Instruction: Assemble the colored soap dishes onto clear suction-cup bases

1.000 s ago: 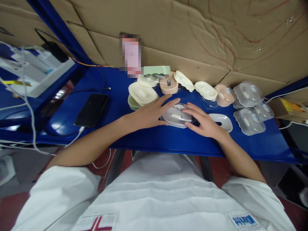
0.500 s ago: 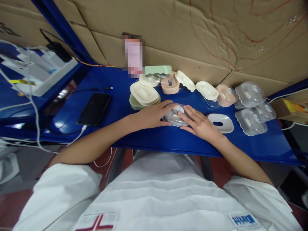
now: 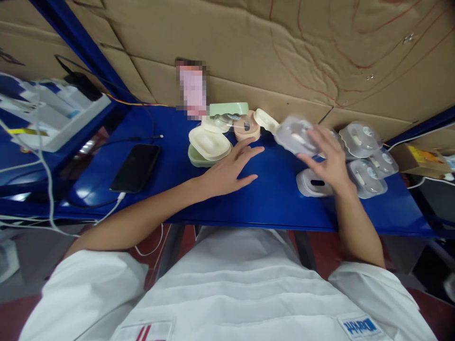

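My right hand [image 3: 329, 156] grips a soap dish with a clear lid [image 3: 296, 135], tilted and blurred, above the right half of the blue table. Below it rests a white oval base with a dark slot [image 3: 306, 183]. My left hand [image 3: 232, 168] is open over the table, its fingers apart and holding nothing. Close to its fingertips, a cream soap dish [image 3: 209, 142] lies on a green one [image 3: 199, 160]. Behind the hand stand a peach soap dish [image 3: 246, 128], a cream tray [image 3: 266, 120] and a green piece [image 3: 229, 109].
Several clear-lidded soap dishes [image 3: 360, 138] are stacked at the right. A black phone [image 3: 135, 168] on a white cable lies at the left, near a white organiser [image 3: 76, 123]. A cardboard wall [image 3: 234, 52] with a blurred-out phone-like item [image 3: 193, 90] closes the back.
My right hand has lifted the clear-lidded soap dish from the table and carried it right and back. My left hand has let go of it and moved slightly left.
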`<state>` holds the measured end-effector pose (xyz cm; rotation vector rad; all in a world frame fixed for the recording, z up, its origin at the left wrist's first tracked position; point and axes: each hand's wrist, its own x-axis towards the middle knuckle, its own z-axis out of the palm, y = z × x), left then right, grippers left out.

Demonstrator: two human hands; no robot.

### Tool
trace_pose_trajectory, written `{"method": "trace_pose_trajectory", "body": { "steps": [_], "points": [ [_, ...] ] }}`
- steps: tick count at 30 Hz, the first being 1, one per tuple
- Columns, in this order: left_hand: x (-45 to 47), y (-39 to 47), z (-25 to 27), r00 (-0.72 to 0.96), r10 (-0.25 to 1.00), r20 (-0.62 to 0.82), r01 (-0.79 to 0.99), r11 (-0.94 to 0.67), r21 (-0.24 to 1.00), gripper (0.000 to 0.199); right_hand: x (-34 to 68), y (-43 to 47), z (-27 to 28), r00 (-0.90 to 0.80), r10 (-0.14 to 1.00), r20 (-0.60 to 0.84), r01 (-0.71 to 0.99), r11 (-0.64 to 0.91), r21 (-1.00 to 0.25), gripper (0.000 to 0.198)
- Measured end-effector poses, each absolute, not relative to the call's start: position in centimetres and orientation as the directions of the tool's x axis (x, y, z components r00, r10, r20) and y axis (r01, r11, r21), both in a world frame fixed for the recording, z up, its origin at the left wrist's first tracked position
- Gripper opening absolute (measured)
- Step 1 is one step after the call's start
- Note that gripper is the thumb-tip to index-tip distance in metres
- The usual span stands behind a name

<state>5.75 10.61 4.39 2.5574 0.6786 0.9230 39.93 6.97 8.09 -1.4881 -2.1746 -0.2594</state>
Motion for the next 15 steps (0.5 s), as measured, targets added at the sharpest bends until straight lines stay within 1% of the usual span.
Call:
{"method": "trace_pose_trajectory", "body": {
  "steps": [3,5,7,9,12,15],
  "points": [
    [5.7,10.3,4.2,0.726,0.517,0.454,0.342,-0.844,0.413,0.058,44.1,8.6,8.0,-0.038,0.815,0.578,0.991,0.103,-0.081,0.071],
    [5.7,10.2,3.9,0.761,0.493,0.422,0.351,-0.86,0.37,0.049,46.4,9.5,7.2,0.064,0.812,0.58,0.998,-0.037,-0.059,0.071],
    [5.7,10.2,3.5,0.784,0.472,0.402,0.351,-0.873,0.339,0.041,47.9,10.1,6.4,0.129,0.823,0.553,0.991,-0.132,-0.034,0.069],
    [5.8,10.2,3.2,0.796,0.458,0.395,0.346,-0.881,0.324,0.037,48.4,10.6,5.8,0.175,0.833,0.524,0.981,-0.19,-0.026,0.068],
    [5.9,10.0,3.3,0.815,0.435,0.382,0.332,-0.892,0.308,0.035,48.1,10.8,5.6,0.211,0.83,0.516,0.972,-0.234,-0.022,0.068],
    [6.0,9.9,3.5,0.838,0.407,0.363,0.322,-0.907,0.272,0.035,47.7,10.3,6.2,0.166,0.812,0.559,0.98,-0.201,0.002,0.07]
  ]
}}
